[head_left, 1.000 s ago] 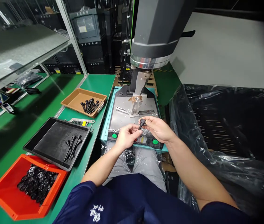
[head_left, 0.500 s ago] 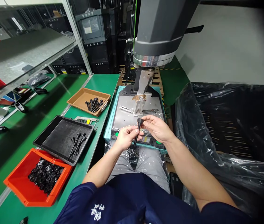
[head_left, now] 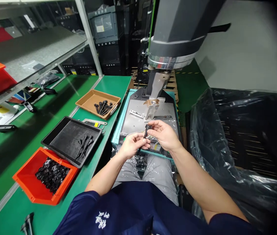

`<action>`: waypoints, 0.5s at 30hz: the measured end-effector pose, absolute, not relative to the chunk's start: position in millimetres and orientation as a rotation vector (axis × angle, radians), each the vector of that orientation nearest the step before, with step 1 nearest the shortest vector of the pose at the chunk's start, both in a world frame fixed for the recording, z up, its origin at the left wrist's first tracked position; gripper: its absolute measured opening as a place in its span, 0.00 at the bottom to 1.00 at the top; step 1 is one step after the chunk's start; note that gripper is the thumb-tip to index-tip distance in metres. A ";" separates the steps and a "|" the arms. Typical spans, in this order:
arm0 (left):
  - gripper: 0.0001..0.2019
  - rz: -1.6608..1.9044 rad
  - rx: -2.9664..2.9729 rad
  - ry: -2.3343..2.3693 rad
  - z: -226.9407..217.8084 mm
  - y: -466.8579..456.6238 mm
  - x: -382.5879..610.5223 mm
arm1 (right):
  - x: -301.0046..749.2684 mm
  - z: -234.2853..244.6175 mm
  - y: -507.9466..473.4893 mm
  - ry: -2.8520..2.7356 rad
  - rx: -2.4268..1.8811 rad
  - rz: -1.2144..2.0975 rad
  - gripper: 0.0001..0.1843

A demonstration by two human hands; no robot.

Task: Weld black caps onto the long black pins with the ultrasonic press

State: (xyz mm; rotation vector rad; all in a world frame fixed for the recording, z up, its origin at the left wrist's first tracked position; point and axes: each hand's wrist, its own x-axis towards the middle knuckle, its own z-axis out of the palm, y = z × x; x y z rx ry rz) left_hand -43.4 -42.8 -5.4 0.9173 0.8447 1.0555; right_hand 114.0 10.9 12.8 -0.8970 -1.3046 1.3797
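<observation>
Above my lap, both hands hold one black rod-shaped part with a wide head [head_left: 147,128], tilted with its head up. My left hand [head_left: 131,146] pinches the shaft between thumb and fingers; the lower end is mostly dark and hard to make out. Near the top, the fingers of my right hand [head_left: 165,135] close on the head. Just beyond them stands a metal fixture [head_left: 151,111] on a steel machine plate [head_left: 135,122]. The metal horn [head_left: 159,83] of a grey press head [head_left: 175,36] hangs over the fixture.
On the green bench to the left are a brown tray [head_left: 89,101] and a black tray [head_left: 61,132], both with similar black parts. An orange bin [head_left: 26,178] holds small black pieces. More rod parts [head_left: 28,223] lie at lower left. Plastic-wrapped material [head_left: 202,124] stands right.
The view has swung slightly left, so the bench and machine appear further right. The held part leans a little more, and both hands still grip it.
</observation>
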 end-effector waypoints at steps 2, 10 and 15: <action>0.23 1.102 1.014 0.945 -7.2 -53.2 -57.8 | 104.1 11.8 7.8 -1.361 -0.913 1.365 0.28; 0.13 0.894 1.400 2.305 12.1 -116.4 -223.4 | 106.2 0.3 -6.8 -1.345 -1.074 1.484 0.26; 0.13 0.221 1.172 2.743 3.0 -117.3 -278.7 | 136.8 -4.5 -29.2 -1.417 -1.181 1.442 0.21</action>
